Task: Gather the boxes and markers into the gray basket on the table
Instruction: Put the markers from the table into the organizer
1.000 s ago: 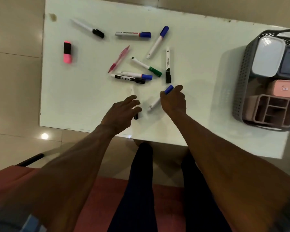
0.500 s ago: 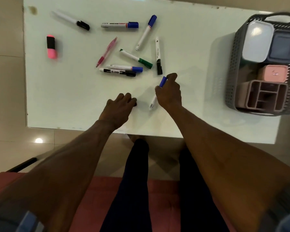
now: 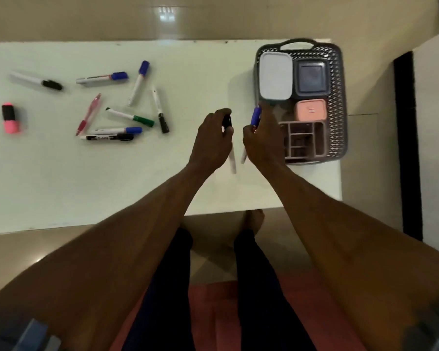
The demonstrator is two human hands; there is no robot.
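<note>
L hand grips black-cap marker; R hand grips blue-cap marker, beside gray basket.

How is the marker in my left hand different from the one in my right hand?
The marker in the left hand has a black cap; the marker in the right hand has a blue cap. The black-capped marker is farther from the gray basket; the blue-capped marker is right beside it. Both have white barrels, are gripped cap-up, and are off the table.

Boxes fill gray basket; markers scattered left.
</note>
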